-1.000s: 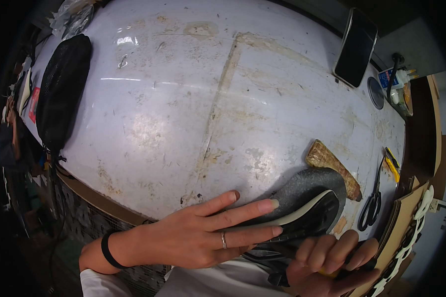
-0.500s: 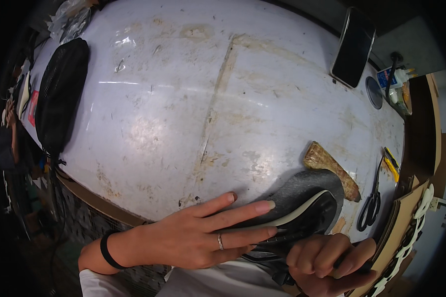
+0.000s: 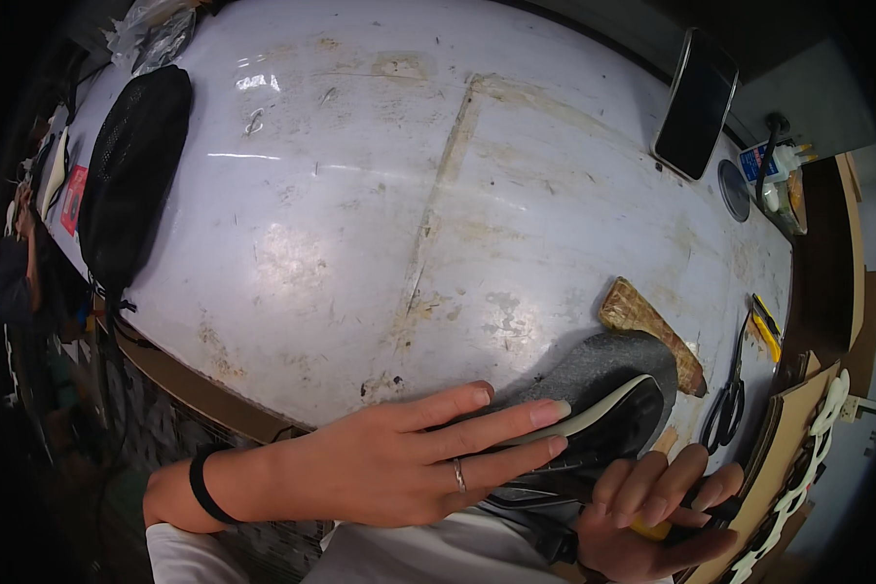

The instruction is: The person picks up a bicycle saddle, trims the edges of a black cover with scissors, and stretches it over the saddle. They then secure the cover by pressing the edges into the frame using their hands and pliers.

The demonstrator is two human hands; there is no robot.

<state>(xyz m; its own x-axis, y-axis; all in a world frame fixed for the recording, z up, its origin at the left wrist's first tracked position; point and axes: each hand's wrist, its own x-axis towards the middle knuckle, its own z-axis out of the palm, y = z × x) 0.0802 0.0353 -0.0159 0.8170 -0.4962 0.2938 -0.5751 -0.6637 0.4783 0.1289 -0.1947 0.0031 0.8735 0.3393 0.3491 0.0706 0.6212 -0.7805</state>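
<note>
A black shoe [image 3: 613, 428] with a pale sole edge rests in front of me on a grey pad [image 3: 594, 368]. My left hand [image 3: 389, 462] lies over the shoe's left part, fingers stretched out and spread, the fingertips at the sole edge; it covers much of the shoe. At the shoe's lower right, my right hand [image 3: 657, 506] has its fingers curled around a yellow-and-black handled object [image 3: 650, 529]. Most of that object is hidden, so its kind does not show. A brown, mottled wedge-shaped block [image 3: 655, 336] lies against the pad's far edge.
Black scissors [image 3: 724, 419] and a yellow cutter [image 3: 767, 331] lie at the right. A phone [image 3: 696, 107], a dark disc [image 3: 734, 190] and a glue bottle [image 3: 771, 161] stand farther back. A black pouch [image 3: 136, 185] is at left, with another person's arm [image 3: 31, 248] beyond.
My left hand has slid slightly right along the shoe. My right hand has shifted a little to the right and turned, so the yellow part in it now shows.
</note>
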